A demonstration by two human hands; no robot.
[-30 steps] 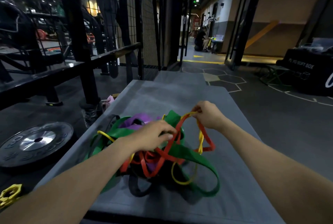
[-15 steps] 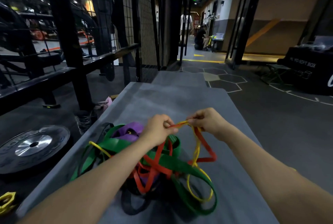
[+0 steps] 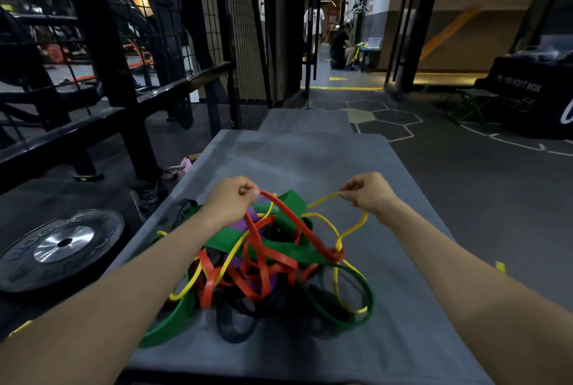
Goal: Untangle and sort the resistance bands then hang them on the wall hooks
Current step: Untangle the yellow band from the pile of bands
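Fingers of the left hand (image 3: pixel 233 197) pinched a red band (image 3: pixel 297 223); the right hand (image 3: pixel 367 192) pinched a thin yellow band (image 3: pixel 353 231). Both fed into the tangled pile of bands (image 3: pixel 266 260), green, purple, maybe black too, mid-mat toward the near edge of the grey mat (image 3: pixel 310 155). Weight plate (image 3: pixel 62 243) sat off the left edge, black rack (image 3: pixel 102 74) behind it.

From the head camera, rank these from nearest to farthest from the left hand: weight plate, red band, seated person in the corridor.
From the left hand:
1. Red band, pinched in it, over the pile.
2. Weight plate, on the floor, left.
3. Seated person, far down the corridor.
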